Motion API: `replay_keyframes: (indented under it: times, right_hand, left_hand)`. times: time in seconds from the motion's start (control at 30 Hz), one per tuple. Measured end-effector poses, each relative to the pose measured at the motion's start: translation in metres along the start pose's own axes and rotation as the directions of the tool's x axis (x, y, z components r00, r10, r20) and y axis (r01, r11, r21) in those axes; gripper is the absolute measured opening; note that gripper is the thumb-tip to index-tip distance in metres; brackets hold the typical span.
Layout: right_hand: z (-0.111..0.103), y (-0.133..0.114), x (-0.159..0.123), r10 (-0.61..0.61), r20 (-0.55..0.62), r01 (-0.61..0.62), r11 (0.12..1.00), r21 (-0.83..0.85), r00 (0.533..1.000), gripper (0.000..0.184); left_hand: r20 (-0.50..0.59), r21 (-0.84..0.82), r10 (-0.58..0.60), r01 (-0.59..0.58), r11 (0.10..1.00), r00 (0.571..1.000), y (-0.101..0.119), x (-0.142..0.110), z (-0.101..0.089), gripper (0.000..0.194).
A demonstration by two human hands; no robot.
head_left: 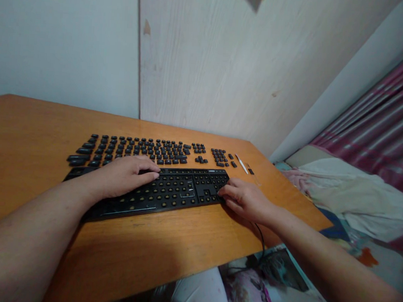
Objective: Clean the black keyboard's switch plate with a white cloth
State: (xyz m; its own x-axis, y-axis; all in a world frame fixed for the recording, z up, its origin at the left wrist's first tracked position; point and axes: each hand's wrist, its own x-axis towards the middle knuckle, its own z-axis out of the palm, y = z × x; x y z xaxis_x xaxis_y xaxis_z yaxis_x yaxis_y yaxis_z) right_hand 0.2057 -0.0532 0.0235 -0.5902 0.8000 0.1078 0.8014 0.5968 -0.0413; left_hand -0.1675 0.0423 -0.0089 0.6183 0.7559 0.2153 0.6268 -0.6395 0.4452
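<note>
A black keyboard point(172, 189) with its keycaps off lies on the wooden desk, rows of small yellowish key posts showing. My left hand point(127, 176) rests over its left part, fingers stretched toward the far edge and thumb apart, holding nothing visible. At the number pad end, my right hand point(242, 198) has its fingers curled and pressed together against the keyboard; whatever may be between the fingertips is hidden. Behind the keyboard, loose black keycaps point(144, 149) are laid out in keyboard order, with number pad keycaps point(219, 156) grouped at the right.
A white pen-like stick point(242, 164) and a small dark-tipped tool point(251, 171) lie right of the keycaps. A cable point(262, 237) hangs over the front edge of the desk point(131, 260). A wall panel stands behind; a bed point(361, 200) with rumpled covers is at right.
</note>
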Motion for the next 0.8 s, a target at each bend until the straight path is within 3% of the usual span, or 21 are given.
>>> replay_keyframes:
  times: [0.4, 0.63, 0.8]
  right_hand:
    - [-0.019, 0.007, 0.008, 0.024, 0.158, -0.033, 0.998, 0.052, 0.987, 0.023]
    - [-0.022, 0.017, 0.005, 0.135, 0.234, -0.142, 0.990, 0.012, 0.963, 0.025]
    - [-0.025, 0.014, 0.007, 0.128, 0.236, -0.114, 0.991, -0.073, 0.963, 0.023]
  left_hand:
    - [-0.001, -0.022, -0.025, 0.025, 0.999, 1.000, 0.005, 0.000, -0.002, 0.048]
    - [-0.006, -0.022, -0.026, 0.026, 0.999, 1.000, 0.003, 0.000, -0.002, 0.048]
    - [-0.004, -0.013, -0.020, 0.020, 1.000, 1.000, 0.003, -0.001, -0.001, 0.047]
